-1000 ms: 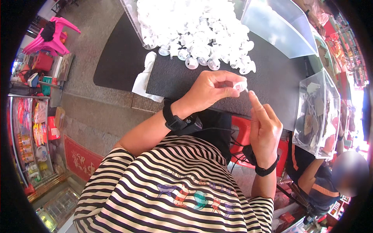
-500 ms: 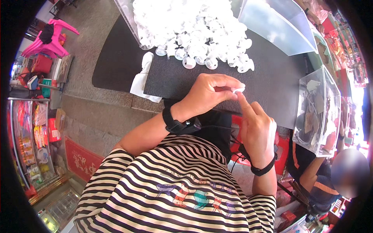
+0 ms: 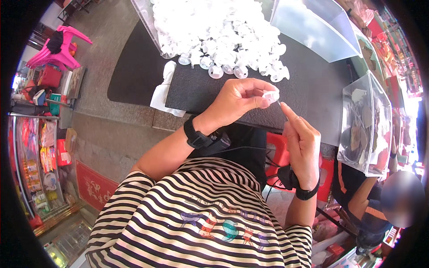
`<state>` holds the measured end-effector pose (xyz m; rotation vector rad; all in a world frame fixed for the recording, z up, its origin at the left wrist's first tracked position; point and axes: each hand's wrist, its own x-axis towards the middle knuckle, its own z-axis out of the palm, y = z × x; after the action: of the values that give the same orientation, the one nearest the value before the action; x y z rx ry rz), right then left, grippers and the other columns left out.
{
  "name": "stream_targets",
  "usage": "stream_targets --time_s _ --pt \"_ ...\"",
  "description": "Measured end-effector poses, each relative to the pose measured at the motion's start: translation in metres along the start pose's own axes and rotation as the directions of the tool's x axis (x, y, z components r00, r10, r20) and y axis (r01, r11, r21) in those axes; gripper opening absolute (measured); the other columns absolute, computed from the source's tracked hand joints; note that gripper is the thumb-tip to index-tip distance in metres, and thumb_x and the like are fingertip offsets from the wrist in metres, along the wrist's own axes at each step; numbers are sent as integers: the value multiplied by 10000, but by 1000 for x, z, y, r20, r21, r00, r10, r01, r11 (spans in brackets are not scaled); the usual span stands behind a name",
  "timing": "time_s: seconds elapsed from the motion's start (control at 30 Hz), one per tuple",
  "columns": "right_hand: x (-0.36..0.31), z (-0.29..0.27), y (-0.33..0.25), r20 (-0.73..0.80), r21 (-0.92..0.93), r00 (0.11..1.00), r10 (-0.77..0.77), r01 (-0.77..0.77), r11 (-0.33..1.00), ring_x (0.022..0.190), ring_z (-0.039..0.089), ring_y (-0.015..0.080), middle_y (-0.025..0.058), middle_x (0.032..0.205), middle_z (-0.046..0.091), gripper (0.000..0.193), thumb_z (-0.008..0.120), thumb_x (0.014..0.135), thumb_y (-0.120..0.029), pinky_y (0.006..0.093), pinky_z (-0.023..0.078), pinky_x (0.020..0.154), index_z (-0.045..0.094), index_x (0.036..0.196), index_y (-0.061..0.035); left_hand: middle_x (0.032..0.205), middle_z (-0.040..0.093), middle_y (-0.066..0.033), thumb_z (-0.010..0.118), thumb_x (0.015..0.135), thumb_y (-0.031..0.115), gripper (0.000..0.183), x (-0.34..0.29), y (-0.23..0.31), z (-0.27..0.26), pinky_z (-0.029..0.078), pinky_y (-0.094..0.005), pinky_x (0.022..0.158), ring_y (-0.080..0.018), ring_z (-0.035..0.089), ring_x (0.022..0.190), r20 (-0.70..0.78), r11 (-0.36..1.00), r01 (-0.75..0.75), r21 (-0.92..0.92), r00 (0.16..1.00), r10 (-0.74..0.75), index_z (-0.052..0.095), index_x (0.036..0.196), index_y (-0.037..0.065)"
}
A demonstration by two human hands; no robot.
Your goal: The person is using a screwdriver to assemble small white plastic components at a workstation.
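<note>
The left hand point(image 3: 237, 100) reaches in, thumb and fingers pinching a white plastic piece point(image 3: 271, 95) right of centre. The right hand point(image 3: 304, 143) points up just below it; whether it grips anything is unclear. White parts point(image 3: 223, 35) spill from a bin point(image 3: 149, 27) at top; a clear box point(image 3: 357, 164) at right holds assorted bits point(image 3: 356, 134).

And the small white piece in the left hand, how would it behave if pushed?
The small white piece is probably light, since the left hand holds it in a pinch. It seems stiff, as no bend shows under that grip. Its rounded outline suggests it might roll.
</note>
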<state>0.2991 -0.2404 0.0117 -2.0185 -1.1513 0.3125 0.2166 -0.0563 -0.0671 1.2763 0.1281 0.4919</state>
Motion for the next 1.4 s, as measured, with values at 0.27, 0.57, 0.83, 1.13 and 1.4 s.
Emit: stream_targets --time_s 0.27,0.57,0.83,1.13,1.4 --pt "4 5 -1 20 -14 1000 -8 8 1000 551 511 198 115 677 512 349 541 947 4 332 432 555 634 1279 -50 1086 710 -78 696 881 -14 269 0 2 -1 550 -264 882 -119 669 979 35 999 25 44 999 -26 678 1149 2" --pt "8 4 -6 19 -46 1000 8 -8 999 594 571 284 163 716 573 329 554 925 0 369 458 589 648 1238 -41 1106 710 -87 701 878 -13 264 0 0 -1 552 -268 893 -128 672 1001 30 997 24 67 999 -26 686 1141 6" --pt "11 5 -6 13 -103 999 -45 46 994 678 604 394 214 760 602 316 555 908 6 424 473 628 648 1208 -23 1094 716 -77 720 864 -3 266 -1 -1 -1 553 -257 867 -113 668 973 42 990 21 138 999 -27 700 1128 17" --pt "17 5 2 31 -162 996 -83 87 983 629 588 355 201 725 584 301 573 893 12 395 464 598 662 1180 4 1029 718 -50 734 858 7 276 2 0 -2 550 -249 846 -92 660 933 44 978 39 204 998 -49 695 1131 19" --pt "-1 5 -2 -84 -86 995 -49 42 995 562 518 236 134 688 532 330 574 916 9 324 428 559 659 1231 -42 1112 681 -66 723 852 -29 378 2 -4 -3 541 -255 887 -105 638 997 1 999 7 -50 1000 -7 636 1218 8"
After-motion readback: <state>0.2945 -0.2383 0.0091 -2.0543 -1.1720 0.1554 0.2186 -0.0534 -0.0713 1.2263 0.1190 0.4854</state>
